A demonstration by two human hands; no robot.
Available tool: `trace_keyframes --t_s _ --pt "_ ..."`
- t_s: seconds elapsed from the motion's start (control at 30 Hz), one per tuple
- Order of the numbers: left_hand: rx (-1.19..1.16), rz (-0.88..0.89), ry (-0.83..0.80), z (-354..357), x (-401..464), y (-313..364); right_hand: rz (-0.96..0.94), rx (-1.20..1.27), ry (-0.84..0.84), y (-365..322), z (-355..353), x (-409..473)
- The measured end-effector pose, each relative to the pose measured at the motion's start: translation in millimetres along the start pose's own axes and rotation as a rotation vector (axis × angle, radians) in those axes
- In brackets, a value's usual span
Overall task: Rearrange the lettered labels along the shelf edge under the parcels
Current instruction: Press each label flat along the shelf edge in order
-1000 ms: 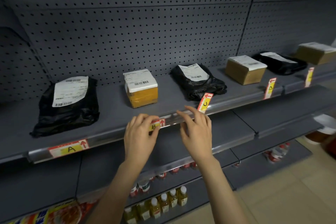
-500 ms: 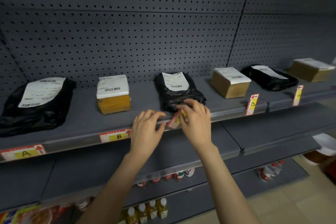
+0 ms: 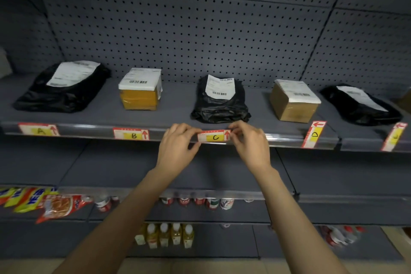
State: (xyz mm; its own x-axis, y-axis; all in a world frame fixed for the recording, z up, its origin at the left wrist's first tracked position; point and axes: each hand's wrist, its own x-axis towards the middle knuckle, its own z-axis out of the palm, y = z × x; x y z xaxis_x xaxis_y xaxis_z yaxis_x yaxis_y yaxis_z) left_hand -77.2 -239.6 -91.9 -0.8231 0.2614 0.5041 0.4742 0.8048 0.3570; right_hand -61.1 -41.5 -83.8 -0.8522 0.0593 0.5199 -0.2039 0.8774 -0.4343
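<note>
Along the front edge of the shelf [image 3: 100,118], label A [image 3: 39,129] sits flat in the rail at the left end, under the black bag [image 3: 64,89] whose left side fades into shadow. Next comes label B [image 3: 131,134], also flat, below the yellow-taped box [image 3: 140,93]. My left hand [image 3: 178,148] pinches the left end of label C [image 3: 214,135], its fingers [image 3: 189,130] closed on the card's corner and hiding that edge; my right hand [image 3: 251,144] grips the right end the same way, so only the yellow middle and the red arrow show. The card lies level against the rail, just under the crumpled black bag [image 3: 220,102] at the shelf's middle. Further right, label D [image 3: 314,134] stands turned on end below the brown box [image 3: 293,100]. The last label [image 3: 394,137] near the right edge is too blurred to read, and the black bag [image 3: 360,104] above it runs toward the frame edge. Lower shelves hold snack packets [image 3: 44,202] and bottles [image 3: 164,234], partly covered by my forearms.
</note>
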Motion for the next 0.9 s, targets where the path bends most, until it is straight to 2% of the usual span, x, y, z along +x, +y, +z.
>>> trace_keyframes --t_s 0.1,0.4,0.57,0.9 --pt "0.022 0.009 -0.021 0 2 2 -0.063 -0.057 0.006 1 -1 0" --pt "0.054 0.041 -0.041 -2 6 6 -0.076 -0.162 -0.018 14 -3 -11" --pt "-0.005 0.081 0.010 -2 21 14 -0.054 -0.180 0.054 29 -25 -19" --pt "-0.173 0.264 -0.087 39 62 117 0.160 -0.266 0.173 87 -101 -40"
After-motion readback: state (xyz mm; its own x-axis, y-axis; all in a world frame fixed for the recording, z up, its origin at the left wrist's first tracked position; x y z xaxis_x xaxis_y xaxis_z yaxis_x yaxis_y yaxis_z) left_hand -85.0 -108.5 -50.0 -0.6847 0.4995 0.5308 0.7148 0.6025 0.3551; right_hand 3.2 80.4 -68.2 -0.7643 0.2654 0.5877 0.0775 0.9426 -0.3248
